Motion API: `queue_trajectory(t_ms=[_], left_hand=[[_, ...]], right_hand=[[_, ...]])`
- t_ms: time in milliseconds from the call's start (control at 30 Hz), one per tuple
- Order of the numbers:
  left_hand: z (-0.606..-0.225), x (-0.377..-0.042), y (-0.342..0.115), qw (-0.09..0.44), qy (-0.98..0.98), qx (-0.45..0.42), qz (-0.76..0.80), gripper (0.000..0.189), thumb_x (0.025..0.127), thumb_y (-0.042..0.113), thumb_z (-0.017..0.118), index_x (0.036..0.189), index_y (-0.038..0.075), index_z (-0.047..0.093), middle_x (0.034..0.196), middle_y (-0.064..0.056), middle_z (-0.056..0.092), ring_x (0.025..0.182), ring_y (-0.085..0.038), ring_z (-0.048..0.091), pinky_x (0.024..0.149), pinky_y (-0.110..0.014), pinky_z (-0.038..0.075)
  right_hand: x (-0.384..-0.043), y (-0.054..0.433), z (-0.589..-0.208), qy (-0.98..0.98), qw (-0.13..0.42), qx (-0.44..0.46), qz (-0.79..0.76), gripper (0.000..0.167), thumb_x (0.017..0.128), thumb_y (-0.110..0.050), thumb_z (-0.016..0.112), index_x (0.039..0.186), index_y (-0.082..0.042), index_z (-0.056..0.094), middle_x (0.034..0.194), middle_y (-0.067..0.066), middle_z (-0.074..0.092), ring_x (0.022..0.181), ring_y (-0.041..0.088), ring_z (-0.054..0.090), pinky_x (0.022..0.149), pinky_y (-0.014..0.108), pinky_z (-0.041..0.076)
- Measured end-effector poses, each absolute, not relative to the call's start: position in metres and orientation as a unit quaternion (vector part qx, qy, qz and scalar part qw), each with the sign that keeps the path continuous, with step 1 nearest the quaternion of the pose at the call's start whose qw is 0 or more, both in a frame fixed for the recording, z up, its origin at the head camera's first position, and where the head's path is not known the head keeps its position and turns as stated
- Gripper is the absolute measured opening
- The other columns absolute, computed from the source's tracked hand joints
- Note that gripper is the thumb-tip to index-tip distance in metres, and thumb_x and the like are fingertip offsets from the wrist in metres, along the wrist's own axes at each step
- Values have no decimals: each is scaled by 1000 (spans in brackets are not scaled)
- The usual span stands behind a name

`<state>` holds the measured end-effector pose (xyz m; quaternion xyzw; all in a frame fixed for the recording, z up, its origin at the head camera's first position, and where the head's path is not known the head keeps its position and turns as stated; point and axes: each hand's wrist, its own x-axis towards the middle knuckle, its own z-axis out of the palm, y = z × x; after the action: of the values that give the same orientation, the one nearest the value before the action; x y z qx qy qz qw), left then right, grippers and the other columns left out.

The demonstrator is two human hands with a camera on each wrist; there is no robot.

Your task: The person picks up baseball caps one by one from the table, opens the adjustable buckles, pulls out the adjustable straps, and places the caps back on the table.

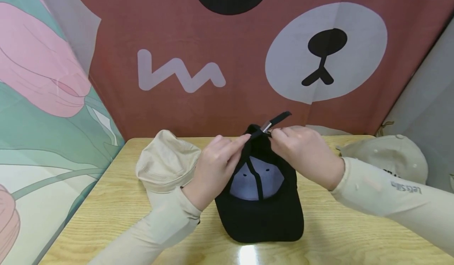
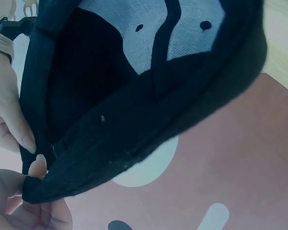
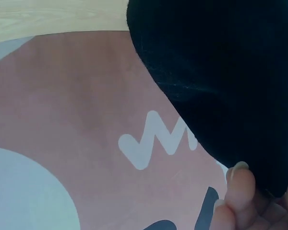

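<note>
A black baseball cap (image 1: 260, 223) is held over the table with its inside showing and its brim toward me. My left hand (image 1: 214, 162) pinches the back edge of the cap on the left. Opposite it, my right hand (image 1: 306, 150) grips the same back edge on the right, beside a metal buckle (image 1: 266, 126). A loose black strap end (image 1: 281, 118) sticks up past the buckle. In the left wrist view, thumb and fingers of the left hand (image 2: 33, 203) pinch the cap's edge. The right wrist view shows the right hand's fingers (image 3: 241, 184) at the cap's dark outer side.
A cream hat (image 1: 166, 160) sits on the wooden table (image 1: 117, 202) left of my left hand. Behind my right forearm lies a beige cap (image 1: 402, 152), partly covered by the sleeve. A brown printed cloth (image 1: 177, 111) hangs behind the table.
</note>
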<state>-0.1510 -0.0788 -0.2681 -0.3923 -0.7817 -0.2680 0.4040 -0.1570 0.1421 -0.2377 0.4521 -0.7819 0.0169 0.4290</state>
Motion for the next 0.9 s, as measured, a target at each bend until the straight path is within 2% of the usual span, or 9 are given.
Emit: queue_trajectory(t_ms=[200,567,733,800,900], left_hand=[[-268,-151,-80,406,-780,-391,-272,26,86,-4,67,111,2,72,71,-5,65,68,-19,55,64,-30,45],[-267,-151,-80,397,-784,-389,-277,25,87,-4,67,111,2,72,73,-5,65,68,-18,54,65,-29,45],[-266,-151,-80,397,-782,-390,-279,24,88,-4,66,111,2,71,77,-5,67,69,-19,55,66,-29,45],[-266,-151,-80,398,-781,-391,-282,24,88,-5,66,110,1,71,77,-6,67,69,-19,55,66,-29,45],[-264,-151,-80,400,-778,-390,-287,23,87,-4,67,110,1,71,74,-4,66,68,-18,53,66,-29,45]], right_hand=[[-157,146,-238,-788,422,448,19,39,105,-18,21,78,-2,44,60,3,35,45,13,32,40,23,27],[-156,148,-236,-796,408,447,28,28,103,-12,34,80,-1,45,58,2,35,44,11,31,41,22,27],[-157,149,-235,-796,413,441,33,16,94,-1,53,80,0,46,57,2,34,43,11,31,40,22,27],[-158,150,-234,-794,424,435,36,18,88,2,60,78,-1,45,56,2,33,42,12,30,39,22,25],[-159,151,-232,-790,437,427,45,23,81,3,64,74,-3,43,56,1,31,41,11,26,38,23,23]])
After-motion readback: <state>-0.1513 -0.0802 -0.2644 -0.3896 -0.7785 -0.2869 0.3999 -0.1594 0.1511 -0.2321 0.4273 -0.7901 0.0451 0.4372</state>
